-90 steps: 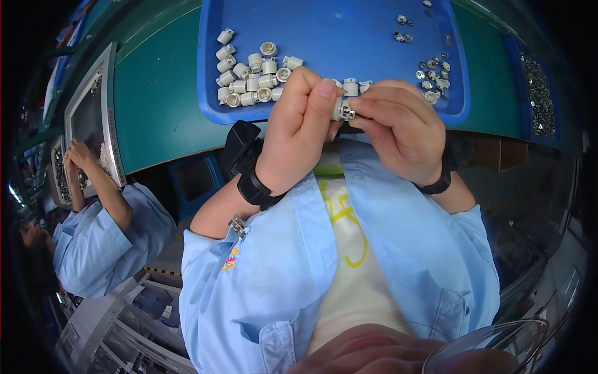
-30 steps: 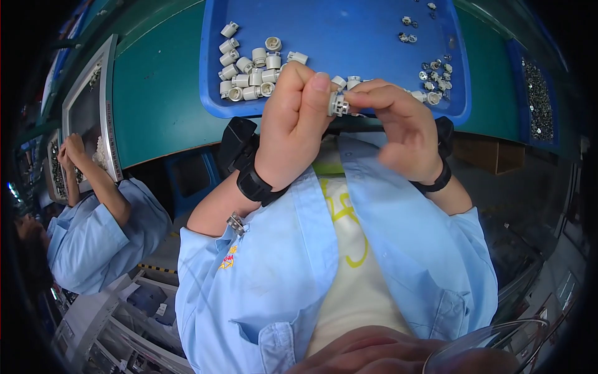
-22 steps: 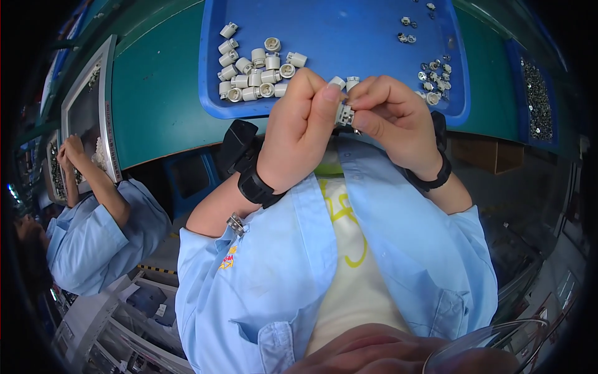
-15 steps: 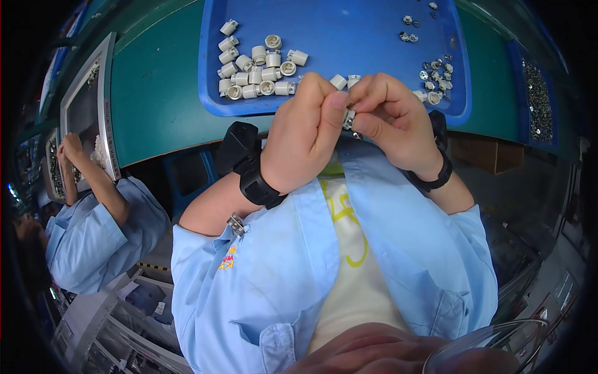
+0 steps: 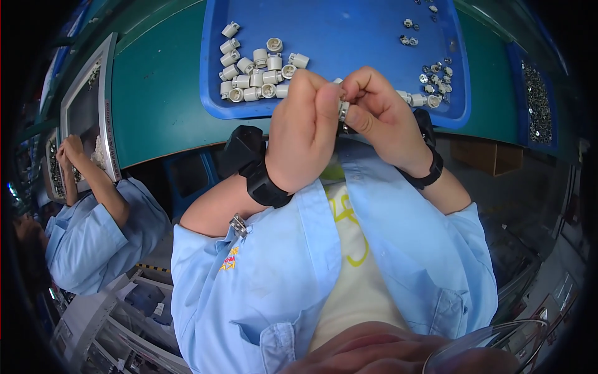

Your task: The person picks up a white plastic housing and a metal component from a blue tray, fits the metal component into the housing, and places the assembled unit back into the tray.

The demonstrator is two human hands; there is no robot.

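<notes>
Above the near edge of the blue tray (image 5: 361,37), my two hands meet around a small white lamp-socket part with shiny metal pieces (image 5: 343,111). My left hand (image 5: 300,137) is closed, its thumb and fingers pinching the part from the left. From the right, my right hand (image 5: 391,128) pinches it too, thumb against its side and forefinger curled over the top. The fingers hide much of the part. White cylindrical lamp sockets (image 5: 256,77) lie in the tray beyond my left hand, some upright and some on their sides.
Small metal-and-white inserts (image 5: 436,81) are scattered at the tray's right side. Farther right stands a blue bin of small metal parts (image 5: 539,106). A co-worker's hands (image 5: 71,148) are at a framed tray (image 5: 107,93) on the left. The green bench (image 5: 156,93) runs beneath.
Both hands have shifted slightly left with the part between them, which has turned a little. More sockets show just beyond my right hand.
</notes>
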